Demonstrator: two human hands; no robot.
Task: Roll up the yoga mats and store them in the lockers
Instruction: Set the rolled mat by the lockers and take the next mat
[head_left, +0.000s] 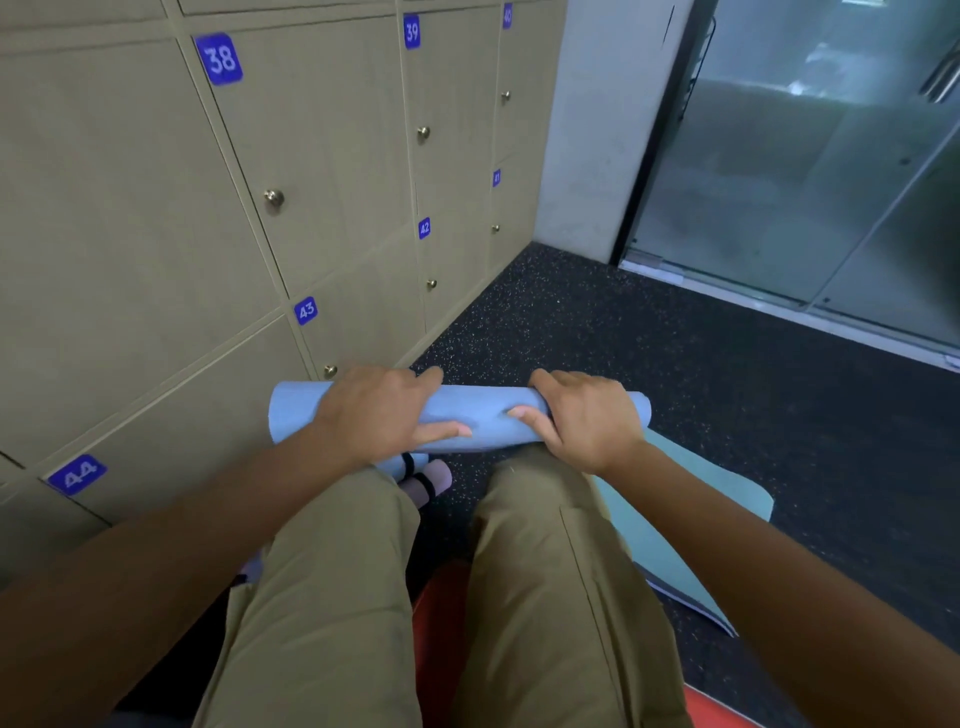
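A rolled light-blue yoga mat (483, 415) lies crosswise in front of my knees, just above the dark floor. My left hand (379, 410) grips its left part, fingers over the top and thumb on the near side. My right hand (582, 415) grips the right part the same way. The lockers (156, 234) fill the left side, with beige doors numbered 38 to 44, all closed. Locker 43's knob (330, 371) sits just beyond the roll's left end.
A pale green mat (675, 530) lies flat on the floor by my right leg. A red mat (441, 613) shows between my knees. Rolled pink and blue mats (423, 478) with black straps rest under the roll. Glass doors (805, 182) stand at the far right.
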